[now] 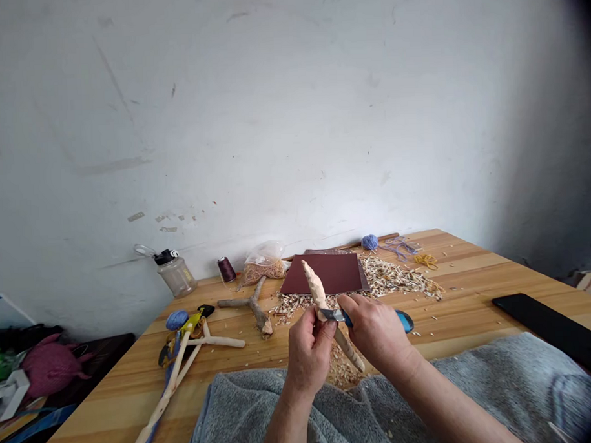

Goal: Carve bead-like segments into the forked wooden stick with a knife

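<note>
The left hand (pixel 309 344) pinches a peeled stick (pixel 317 290), lower centre of the frame; the right hand (pixel 377 325), wrapped round a knife (pixel 336 315), sets its blade against it. Beyond lie a dark red sheet (pixel 326 274) and shavings (pixel 397 276).

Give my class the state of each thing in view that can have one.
Stick, pared to pale wood at its upper end
Knife, blade out, at the stick
Left hand, closed around the stick
Right hand, closed around the knife
Bottle, upright, cap on
Plastic bag, partly filled
Forked branch, bark on
Spool, wound with thread
Rear yarn ball, wound
Yellow yarn, loose
Pale sticks, barkless
Towel, rumpled
Shavings, scattered
</note>
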The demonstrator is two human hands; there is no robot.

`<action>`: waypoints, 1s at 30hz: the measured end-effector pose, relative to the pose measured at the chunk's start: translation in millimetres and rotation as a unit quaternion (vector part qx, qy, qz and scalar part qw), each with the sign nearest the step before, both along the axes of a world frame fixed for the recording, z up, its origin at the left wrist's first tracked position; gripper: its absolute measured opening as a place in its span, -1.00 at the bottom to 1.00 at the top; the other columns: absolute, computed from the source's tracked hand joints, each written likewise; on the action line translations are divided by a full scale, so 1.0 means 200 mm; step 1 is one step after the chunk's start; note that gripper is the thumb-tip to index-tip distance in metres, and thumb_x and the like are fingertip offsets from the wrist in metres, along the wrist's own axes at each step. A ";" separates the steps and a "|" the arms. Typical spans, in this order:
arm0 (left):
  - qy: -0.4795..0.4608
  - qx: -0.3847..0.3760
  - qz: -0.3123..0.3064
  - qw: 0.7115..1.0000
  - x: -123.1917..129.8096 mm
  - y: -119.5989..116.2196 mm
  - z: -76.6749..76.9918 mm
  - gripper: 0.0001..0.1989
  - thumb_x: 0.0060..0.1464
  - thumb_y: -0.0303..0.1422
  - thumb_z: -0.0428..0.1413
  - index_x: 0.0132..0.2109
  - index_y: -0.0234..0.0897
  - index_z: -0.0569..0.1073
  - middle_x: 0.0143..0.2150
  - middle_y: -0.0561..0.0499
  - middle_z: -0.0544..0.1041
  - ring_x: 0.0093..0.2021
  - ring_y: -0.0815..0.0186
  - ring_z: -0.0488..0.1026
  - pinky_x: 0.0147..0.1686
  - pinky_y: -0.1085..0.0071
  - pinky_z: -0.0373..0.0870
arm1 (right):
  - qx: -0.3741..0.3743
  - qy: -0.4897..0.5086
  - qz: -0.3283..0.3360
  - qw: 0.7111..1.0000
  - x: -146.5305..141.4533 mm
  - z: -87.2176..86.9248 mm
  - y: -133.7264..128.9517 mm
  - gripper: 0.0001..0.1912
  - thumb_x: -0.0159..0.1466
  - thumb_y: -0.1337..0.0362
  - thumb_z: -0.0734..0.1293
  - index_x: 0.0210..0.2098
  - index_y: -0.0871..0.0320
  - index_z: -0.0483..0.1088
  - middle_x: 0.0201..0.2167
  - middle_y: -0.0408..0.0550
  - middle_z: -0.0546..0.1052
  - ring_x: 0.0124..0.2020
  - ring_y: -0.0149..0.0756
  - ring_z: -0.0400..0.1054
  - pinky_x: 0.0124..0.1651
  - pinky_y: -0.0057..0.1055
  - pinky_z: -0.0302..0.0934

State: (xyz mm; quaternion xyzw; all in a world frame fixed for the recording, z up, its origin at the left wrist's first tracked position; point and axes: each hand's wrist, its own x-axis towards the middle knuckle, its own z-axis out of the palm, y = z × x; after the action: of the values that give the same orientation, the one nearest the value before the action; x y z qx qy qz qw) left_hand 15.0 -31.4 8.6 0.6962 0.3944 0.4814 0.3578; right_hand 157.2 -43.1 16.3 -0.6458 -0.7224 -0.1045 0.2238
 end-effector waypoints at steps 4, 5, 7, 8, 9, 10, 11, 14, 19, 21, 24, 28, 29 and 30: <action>-0.027 -0.032 -0.067 0.997 -0.03 0.01 0.01 -0.76 0.05 -0.19 0.05 -0.32 -0.31 0.39 -0.44 0.03 0.39 -0.43 0.36 0.26 -0.42 0.49 0.17 | 0.005 0.011 0.006 1.000 0.01 0.00 0.01 -0.84 0.16 0.43 0.16 -0.35 0.07 0.31 -0.44 -0.17 0.46 -0.46 -0.41 0.33 -0.48 -0.44 -0.17; -0.038 -0.050 -0.089 0.994 -0.03 0.01 0.02 -0.76 0.05 -0.19 0.05 -0.33 -0.31 0.38 -0.45 0.04 0.37 -0.44 0.37 0.25 -0.42 0.49 0.18 | 0.006 0.015 0.011 1.000 0.02 0.00 0.01 -0.83 0.16 0.43 0.16 -0.34 0.07 0.32 -0.44 -0.17 0.47 -0.45 -0.40 0.33 -0.48 -0.45 -0.15; -0.060 -0.107 -0.138 0.983 -0.05 0.01 0.01 -0.74 0.05 -0.17 0.05 -0.34 -0.31 0.36 -0.48 0.05 0.34 -0.47 0.39 0.23 -0.45 0.49 0.17 | 0.006 0.030 0.040 0.999 0.04 -0.01 0.02 -0.79 0.15 0.43 0.16 -0.30 0.07 0.35 -0.40 -0.15 0.48 -0.41 -0.39 0.34 -0.45 -0.48 -0.10; -0.071 -0.141 -0.161 0.974 -0.05 0.01 0.01 -0.74 0.04 -0.17 0.05 -0.33 -0.32 0.35 -0.49 0.05 0.34 -0.49 0.40 0.22 -0.46 0.49 0.16 | 0.002 0.043 0.067 0.997 0.05 -0.01 0.03 -0.77 0.15 0.44 0.16 -0.28 0.07 0.36 -0.38 -0.14 0.49 -0.38 -0.39 0.35 -0.43 -0.50 -0.07; -0.083 -0.170 -0.181 0.965 -0.06 0.02 0.01 -0.74 0.03 -0.17 0.05 -0.33 -0.32 0.35 -0.49 0.04 0.35 -0.51 0.41 0.21 -0.48 0.49 0.14 | -0.005 0.062 0.102 0.993 0.07 -0.01 0.04 -0.77 0.15 0.43 0.16 -0.26 0.08 0.37 -0.37 -0.14 0.50 -0.37 -0.39 0.35 -0.40 -0.51 -0.03; -0.096 -0.188 -0.195 0.958 -0.06 0.02 0.00 -0.74 0.02 -0.18 0.05 -0.33 -0.32 0.35 -0.49 0.04 0.35 -0.52 0.42 0.20 -0.49 0.49 0.13 | -0.016 0.087 0.142 0.986 0.08 -0.02 0.05 -0.78 0.17 0.41 0.16 -0.27 0.09 0.38 -0.38 -0.14 0.50 -0.37 -0.39 0.35 -0.38 -0.52 0.00; -0.111 -0.194 -0.204 0.953 -0.06 0.02 0.00 -0.75 0.01 -0.19 0.06 -0.33 -0.32 0.35 -0.49 0.03 0.36 -0.52 0.42 0.19 -0.49 0.49 0.11 | -0.030 0.119 0.182 0.976 0.09 -0.02 0.05 -0.80 0.20 0.38 0.15 -0.28 0.10 0.38 -0.41 -0.14 0.50 -0.39 -0.41 0.34 -0.38 -0.53 0.02; -0.142 -0.169 -0.205 0.954 -0.05 0.02 0.00 -0.80 0.02 -0.24 0.05 -0.31 -0.32 0.35 -0.48 0.03 0.37 -0.49 0.43 0.19 -0.46 0.49 0.11 | -0.061 0.226 0.255 0.938 0.12 -0.02 0.07 -0.78 0.27 0.25 0.12 -0.32 0.13 0.38 -0.49 -0.17 0.48 -0.47 -0.44 0.31 -0.39 -0.55 0.07; -0.128 -0.122 -0.188 0.966 -0.04 0.02 0.00 -0.84 0.06 -0.29 0.03 -0.34 -0.32 0.32 -0.48 0.07 0.31 -0.46 0.42 0.18 -0.43 0.49 0.14 | 0.000 0.215 0.182 0.959 0.09 -0.04 0.05 -0.82 0.23 0.28 0.17 -0.27 0.11 0.38 -0.43 -0.13 0.51 -0.41 -0.40 0.36 -0.34 -0.51 0.08; -0.117 -0.105 -0.166 0.974 -0.03 0.02 0.01 -0.85 0.07 -0.31 0.03 -0.37 -0.31 0.29 -0.48 0.09 0.27 -0.45 0.42 0.17 -0.43 0.49 0.14 | 0.000 0.154 0.160 0.975 0.07 -0.03 0.03 -0.81 0.19 0.35 0.17 -0.25 0.09 0.38 -0.40 -0.13 0.51 -0.36 -0.37 0.37 -0.34 -0.51 0.05; -0.098 -0.082 -0.133 0.983 -0.02 0.01 0.01 -0.87 0.06 -0.35 0.04 -0.38 -0.30 0.27 -0.49 0.12 0.21 -0.45 0.44 0.12 -0.45 0.51 0.12 | -0.003 0.065 0.125 0.990 0.04 -0.02 0.00 -0.82 0.16 0.39 0.18 -0.29 0.07 0.36 -0.40 -0.15 0.49 -0.37 -0.37 0.35 -0.40 -0.48 -0.03; -0.073 -0.062 -0.112 0.989 0.00 0.01 0.00 -0.87 0.05 -0.37 0.04 -0.40 -0.30 0.25 -0.50 0.13 0.18 -0.45 0.44 0.08 -0.45 0.51 0.09 | 0.014 0.013 0.095 0.995 0.02 -0.01 -0.01 -0.85 0.16 0.40 0.18 -0.32 0.08 0.33 -0.41 -0.16 0.45 -0.40 -0.37 0.32 -0.42 -0.44 -0.11; -0.067 -0.061 -0.110 0.990 0.00 0.01 0.00 -0.87 0.06 -0.37 0.03 -0.41 -0.29 0.25 -0.50 0.13 0.18 -0.46 0.44 0.08 -0.46 0.51 0.09 | 0.017 0.010 0.090 0.996 0.02 -0.01 -0.01 -0.85 0.17 0.40 0.18 -0.32 0.08 0.32 -0.41 -0.16 0.45 -0.40 -0.38 0.31 -0.42 -0.43 -0.12; -0.062 -0.063 -0.110 0.990 0.00 0.01 0.00 -0.87 0.06 -0.37 0.03 -0.41 -0.29 0.25 -0.51 0.13 0.18 -0.46 0.44 0.08 -0.46 0.51 0.08 | 0.018 0.010 0.086 0.996 0.02 -0.01 -0.01 -0.85 0.17 0.41 0.18 -0.32 0.08 0.32 -0.41 -0.16 0.45 -0.40 -0.38 0.31 -0.42 -0.43 -0.12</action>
State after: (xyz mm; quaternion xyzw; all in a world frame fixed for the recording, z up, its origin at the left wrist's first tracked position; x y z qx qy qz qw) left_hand 14.9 -29.6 7.7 0.6803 0.3221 0.4557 0.4752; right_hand 160.8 -45.0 14.5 -0.5782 -0.7712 -0.0914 0.2502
